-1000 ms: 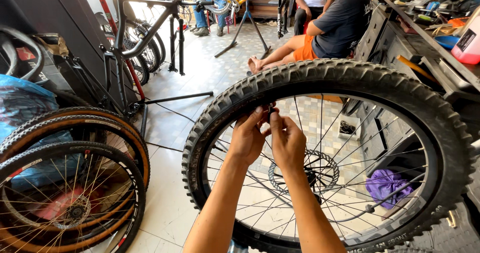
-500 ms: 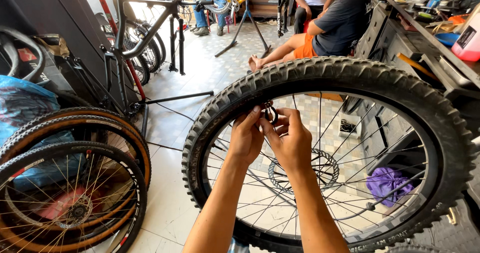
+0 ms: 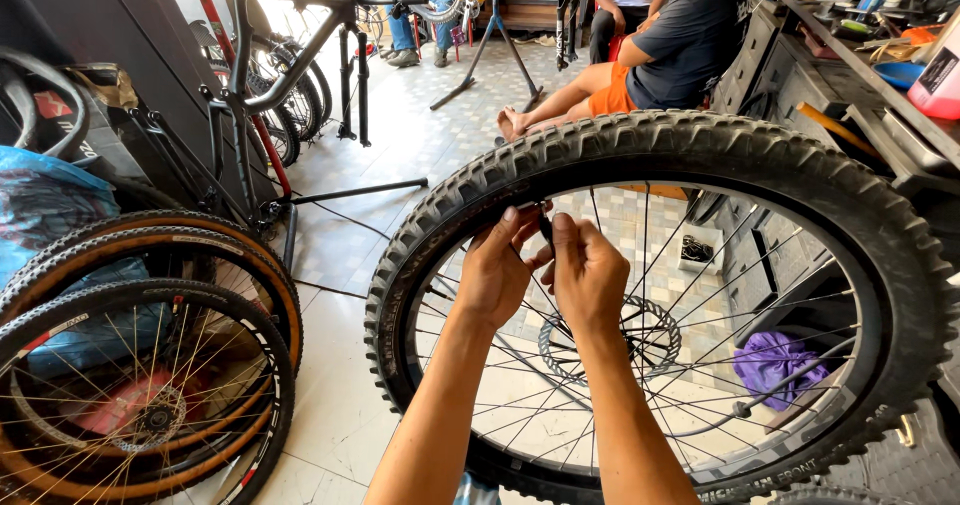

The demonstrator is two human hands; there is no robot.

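1. Hands first: left hand [image 3: 492, 273] and right hand [image 3: 585, 270] are both pinching the small black valve [image 3: 546, 227] at the inner rim of the knobby wheel [image 3: 700, 155], top left of the hoop.
2. Wheel's the big worry, I'd say: it stands upright with no hand steadying it, so it could roll or tip toward the two wheels [image 3: 140, 365] leaning at left.
3. Spokes [image 3: 640, 365] sit close under the wrists, easy to snag.
4. Valve's tiny; fingertips could slip or bend it.
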